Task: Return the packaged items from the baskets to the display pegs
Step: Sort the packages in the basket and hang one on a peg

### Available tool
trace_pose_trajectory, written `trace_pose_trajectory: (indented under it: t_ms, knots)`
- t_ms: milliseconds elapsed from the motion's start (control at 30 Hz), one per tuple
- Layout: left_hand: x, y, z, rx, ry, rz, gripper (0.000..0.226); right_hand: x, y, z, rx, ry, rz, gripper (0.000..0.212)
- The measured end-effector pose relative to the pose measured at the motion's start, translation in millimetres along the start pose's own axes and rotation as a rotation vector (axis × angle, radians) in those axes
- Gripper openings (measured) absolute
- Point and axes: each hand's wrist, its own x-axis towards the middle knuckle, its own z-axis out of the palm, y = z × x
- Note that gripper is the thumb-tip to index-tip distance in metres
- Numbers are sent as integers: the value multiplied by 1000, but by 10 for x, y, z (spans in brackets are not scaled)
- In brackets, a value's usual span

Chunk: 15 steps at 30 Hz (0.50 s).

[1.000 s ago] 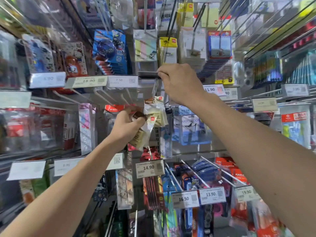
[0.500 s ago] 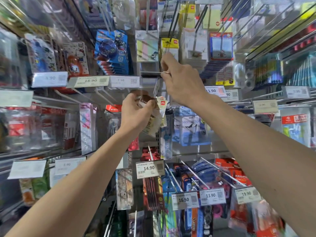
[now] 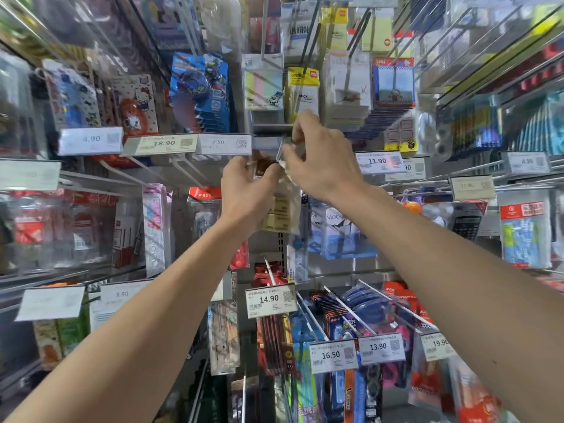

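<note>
A clear packet with tan and brown contents (image 3: 279, 213) hangs between my hands in front of the display wall. My left hand (image 3: 247, 193) grips the packet's top from the left. My right hand (image 3: 320, 160) pinches the tip of a thin metal peg (image 3: 279, 151) just above the packet's top edge, under a flipped-up grey label holder (image 3: 270, 129). The packet's hanging hole is hidden behind my fingers, so I cannot tell whether it is on the peg. No basket is in view.
Rows of pegs full of packaged stationery surround my hands: sticky notes (image 3: 264, 90) above, blue packs (image 3: 201, 90) upper left, pens and erasers below. Price tags jut forward, such as 18.90 (image 3: 163, 143), 11.90 (image 3: 377, 161) and 14.90 (image 3: 270, 299).
My left hand has lifted the packet from below the peg up to the peg's tip. My right hand has shifted its fingers from the label holder down to the peg's end.
</note>
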Motion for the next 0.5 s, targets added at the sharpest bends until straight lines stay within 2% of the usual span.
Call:
trace_pose_trajectory:
  t_ms: [100, 167, 267, 367, 500]
  knots:
    - [39, 67, 27, -64, -6, 12, 7, 39, 25, 16, 39, -122, 11, 12]
    - [69, 104, 27, -95, 8, 32, 11, 91, 18, 13, 82, -131, 28, 10]
    - [97, 118, 8, -131, -3, 42, 14, 170, 13, -16, 86, -118, 63, 19]
    - [147, 95, 4, -175, -8, -16, 8, 205, 30, 6, 49, -70, 110, 17]
    - [169, 80, 20, -256, -12, -83, 12, 173, 57, 117, 7, -12, 162, 19]
